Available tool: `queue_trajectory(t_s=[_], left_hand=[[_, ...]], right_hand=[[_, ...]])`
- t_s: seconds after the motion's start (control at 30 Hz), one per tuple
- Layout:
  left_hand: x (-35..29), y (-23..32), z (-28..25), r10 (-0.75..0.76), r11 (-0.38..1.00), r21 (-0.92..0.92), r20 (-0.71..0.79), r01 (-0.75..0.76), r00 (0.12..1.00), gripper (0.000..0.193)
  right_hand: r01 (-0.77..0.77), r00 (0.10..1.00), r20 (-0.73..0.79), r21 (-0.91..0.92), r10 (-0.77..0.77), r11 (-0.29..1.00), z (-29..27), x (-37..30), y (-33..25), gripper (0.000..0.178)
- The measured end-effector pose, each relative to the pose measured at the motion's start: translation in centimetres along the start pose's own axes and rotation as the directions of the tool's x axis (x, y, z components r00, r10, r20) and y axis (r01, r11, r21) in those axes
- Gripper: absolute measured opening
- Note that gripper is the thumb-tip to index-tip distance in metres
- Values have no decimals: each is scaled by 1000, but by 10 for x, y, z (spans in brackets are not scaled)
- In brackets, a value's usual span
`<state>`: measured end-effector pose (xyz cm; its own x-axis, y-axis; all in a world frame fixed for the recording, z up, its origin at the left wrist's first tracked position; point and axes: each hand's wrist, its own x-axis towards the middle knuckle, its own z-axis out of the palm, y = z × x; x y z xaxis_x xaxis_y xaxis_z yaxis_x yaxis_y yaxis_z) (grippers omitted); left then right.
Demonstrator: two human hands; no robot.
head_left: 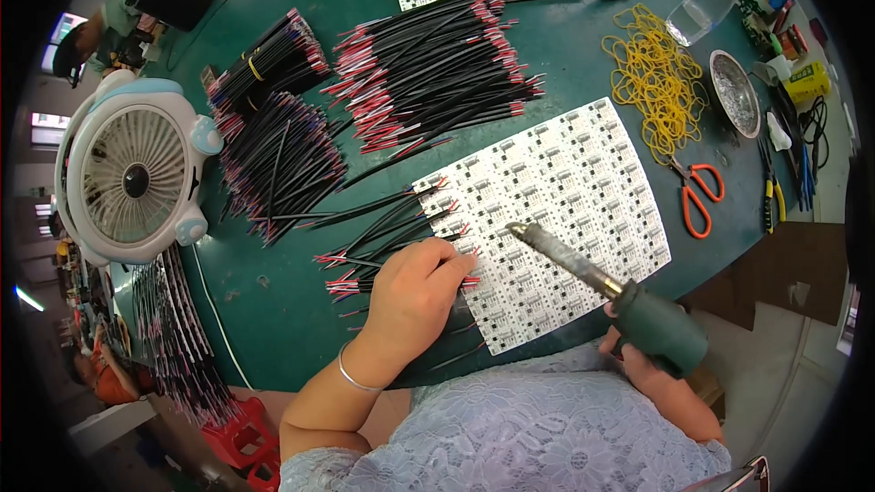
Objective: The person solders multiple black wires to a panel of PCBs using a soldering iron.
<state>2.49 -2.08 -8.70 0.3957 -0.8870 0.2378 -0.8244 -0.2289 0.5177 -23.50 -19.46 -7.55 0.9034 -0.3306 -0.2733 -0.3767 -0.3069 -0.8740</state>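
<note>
A white circuit board panel [583, 191], covered in rows of small dark components, lies slanted on the green table. Black-sleeved wires [392, 219] with red and white ends reach its left edge. There my left hand [415, 296] is closed in a pinch, thumb and forefinger on a wire end at the board; the fingers partly hide it. My right hand [629, 357] grips a soldering gun [661, 328] with a dark green body. Its metal barrel slants over the panel, the tip above the middle-left rows, apart from my left fingers.
Behind the panel lie piles of black wires [428, 64], with darker bundles [283, 146] to the left. A white fan [137, 173] stands at far left. Yellow rubber bands [652, 82], orange-handled scissors [697, 200], a metal bowl [735, 94] and a clear bottle [706, 7] are at right.
</note>
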Motion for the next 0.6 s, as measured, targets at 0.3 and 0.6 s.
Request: queue_trajectory(t_s=[0.3,0.6], left_hand=[[-3,11,-34,87,995,-33,-58,-89,994,36],[-22,21,5,-37,997,-63,-11,36,999,34]], right_hand=[[81,989,-146,371,-28,925,15,-11,29,52],[74,989,-140,200,-46,977,6,-2,1,25]])
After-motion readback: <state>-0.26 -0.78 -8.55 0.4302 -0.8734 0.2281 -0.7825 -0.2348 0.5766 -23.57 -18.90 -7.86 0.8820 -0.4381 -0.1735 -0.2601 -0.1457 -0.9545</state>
